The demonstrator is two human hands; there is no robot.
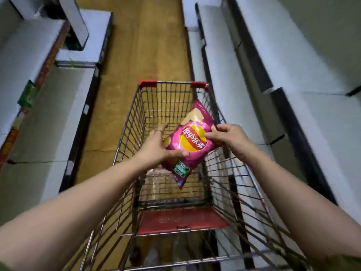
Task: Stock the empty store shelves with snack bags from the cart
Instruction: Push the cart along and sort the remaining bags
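A pink Lay's chip bag (192, 139) hangs tilted above the wire shopping cart (134, 106), held between both hands. My left hand (156, 145) grips its left edge, thumb across the front near the bottom. My right hand (227, 134) pinches the bag's right edge with curled fingers. The cart basket below the bag shows only floor through its mesh; no other bags are visible in it. White shelves (316, 122) run along the right side, bare where visible.
White shelves (39, 118) line the left of the aisle, with a row of coloured packages (25, 98) along their far left edge. The yellow-brown floor (140, 45) stretches ahead of the cart. The cart's red child-seat flap (179, 220) lies near me.
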